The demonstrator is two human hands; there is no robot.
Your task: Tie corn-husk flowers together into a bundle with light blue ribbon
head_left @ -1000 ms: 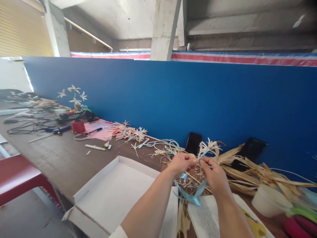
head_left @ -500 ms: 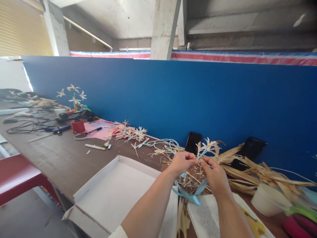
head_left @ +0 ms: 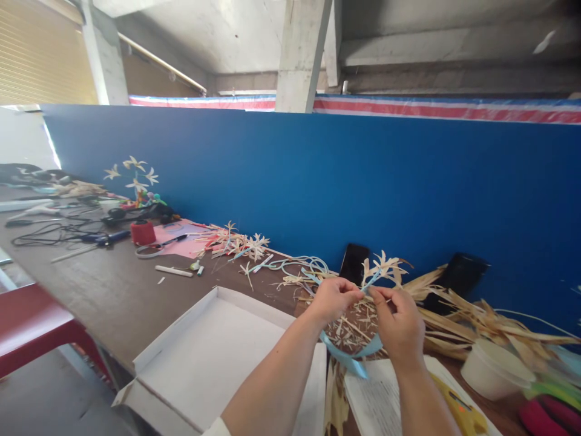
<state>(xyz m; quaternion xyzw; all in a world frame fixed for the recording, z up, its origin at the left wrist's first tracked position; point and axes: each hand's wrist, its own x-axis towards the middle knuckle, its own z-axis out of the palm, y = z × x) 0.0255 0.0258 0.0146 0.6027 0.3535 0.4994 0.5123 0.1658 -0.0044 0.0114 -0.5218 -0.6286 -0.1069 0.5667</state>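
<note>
My left hand and my right hand meet over the table, both pinched on the stem of a pale straw flower whose petals stick up above my fingers. A light blue ribbon hangs in a loop below both hands and runs up to the stem. Under the hands lies a heap of straw scraps. An open white cardboard box lies just left of my left forearm.
Dried husk leaves pile at the right beside a white cup. Two black phones lean on the blue partition. More straw flowers, a red spool, scissors and cables lie further left. A printed sheet lies below my right wrist.
My right hand has turned slightly and shifted a little down and right on the stem. The ribbon loop swung a bit. The left hand stays in place.
</note>
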